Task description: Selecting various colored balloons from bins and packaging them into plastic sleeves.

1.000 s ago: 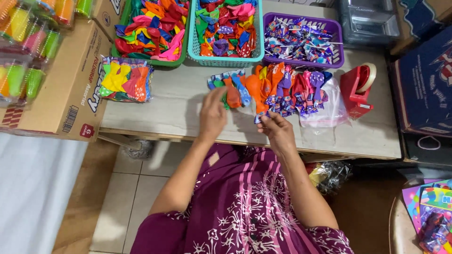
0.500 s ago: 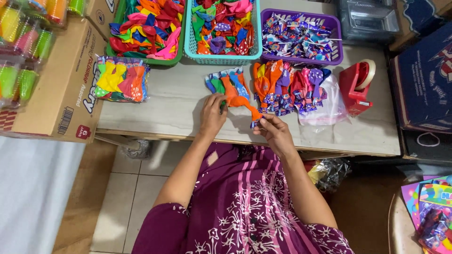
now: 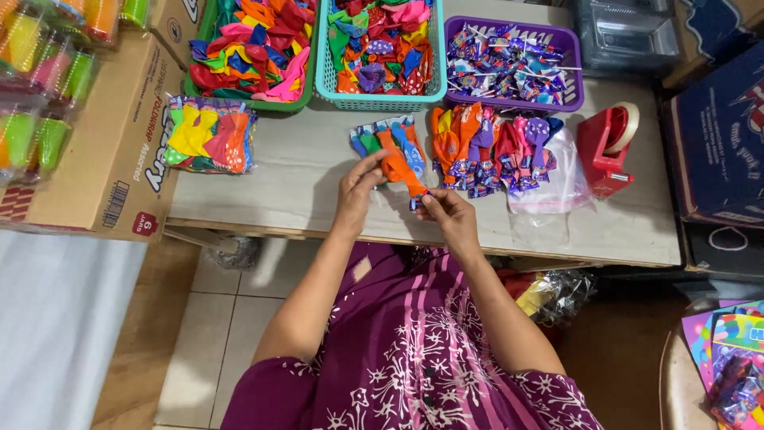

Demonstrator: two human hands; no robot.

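Orange balloon (image 3: 395,167), uninflated, held just above the counter (image 3: 302,179) at the front edge of a small fan of blue, green and orange balloons (image 3: 386,139). Its neck end points toward the person, its body toward the fan.

Left hand (image 3: 356,187): grip closed on the balloon's left side, thumb and fingers pinching near its middle. Right hand (image 3: 450,215): fingertips pinched shut on the balloon's lower end, where a small blue-and-white wrapped piece (image 3: 416,201) shows; cannot tell whether that piece is tied on or only held against it. Both hands lie close together, nearly touching.

Just right of the orange balloon: a row of balloons in orange, purple, red and pink (image 3: 493,147), partly lying on clear plastic bags (image 3: 557,179). Farther right of it: red tape dispenser (image 3: 605,151).

Behind the orange balloon, along the counter's far side: teal basket (image 3: 382,99) of mixed balloons directly behind, green basket (image 3: 247,99) of balloons behind and left, purple basket (image 3: 573,76) of wrapped sweets behind and right.

Left of the orange balloon: sealed packet of balloons (image 3: 208,135), then a cardboard carton (image 3: 111,159) at the counter's left end.
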